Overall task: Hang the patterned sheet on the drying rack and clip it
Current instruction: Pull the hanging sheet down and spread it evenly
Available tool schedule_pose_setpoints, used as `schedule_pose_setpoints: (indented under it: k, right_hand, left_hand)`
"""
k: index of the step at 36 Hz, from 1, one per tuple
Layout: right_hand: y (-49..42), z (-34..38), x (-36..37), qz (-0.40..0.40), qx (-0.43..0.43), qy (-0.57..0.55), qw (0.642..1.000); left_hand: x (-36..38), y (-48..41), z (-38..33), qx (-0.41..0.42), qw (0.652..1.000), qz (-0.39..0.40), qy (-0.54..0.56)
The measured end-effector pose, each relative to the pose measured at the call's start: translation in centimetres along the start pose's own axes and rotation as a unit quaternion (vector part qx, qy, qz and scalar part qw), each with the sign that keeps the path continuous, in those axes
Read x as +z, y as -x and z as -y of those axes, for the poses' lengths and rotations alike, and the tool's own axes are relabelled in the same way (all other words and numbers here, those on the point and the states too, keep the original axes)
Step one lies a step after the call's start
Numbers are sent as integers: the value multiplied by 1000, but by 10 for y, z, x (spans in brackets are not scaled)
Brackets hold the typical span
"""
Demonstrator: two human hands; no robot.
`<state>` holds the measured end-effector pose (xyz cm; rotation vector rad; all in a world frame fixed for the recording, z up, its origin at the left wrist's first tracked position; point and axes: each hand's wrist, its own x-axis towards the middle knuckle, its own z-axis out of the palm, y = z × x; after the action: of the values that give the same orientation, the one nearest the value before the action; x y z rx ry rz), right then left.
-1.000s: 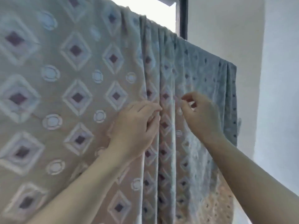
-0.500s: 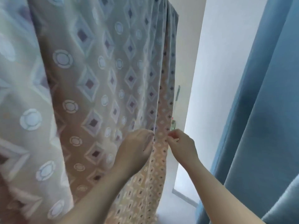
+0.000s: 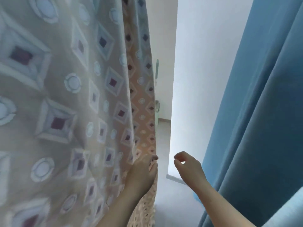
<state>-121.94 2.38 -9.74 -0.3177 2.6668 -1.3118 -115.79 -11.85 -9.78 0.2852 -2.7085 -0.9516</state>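
1. A patterned sheet [image 3: 65,95] hangs in long vertical folds and fills the left half of the view from the top edge down to the bottom. Its top edge is out of view.
2. The sheet is beige. It is printed with pale diamonds that have dark purple centres, and with small white rings between them. The print is motifs only.
3. The sheet's right edge hangs free near the middle of the view. A fold there glows warmer orange where light comes through it.
4. The person's left hand [image 3: 142,174] reaches up from the bottom of the view with its back to the camera. Its fingers [image 3: 153,158] are curled onto the sheet's right edge low down, holding the cloth.
5. The right hand [image 3: 188,167] is raised in the air just right of that edge, apart from the sheet. Its thumb and forefinger are bent towards each other with light showing between them, and it grasps nothing.
6. Behind the right hand stands a white wall [image 3: 205,63].
7. A heavy blue curtain [image 3: 254,112] hangs in folds down the right side.
8. A strip of pale floor [image 3: 162,136] shows between the sheet and the wall.
9. A thin pale green upright [image 3: 157,71] shows just past the sheet's edge. It is too blurred to identify.
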Motion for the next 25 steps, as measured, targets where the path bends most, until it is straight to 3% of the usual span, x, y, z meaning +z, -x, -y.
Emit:
schedule_pose_setpoints:
  k: [13, 25]
  right_hand:
    - [-173, -62, -23, 82, 3, 15, 996]
    - [-299, -72, 8, 176, 13, 32, 984]
  left_hand:
    - [96, -164, -14, -92, 994, 41, 33]
    - [132, -267, 25, -194, 979, 6, 58]
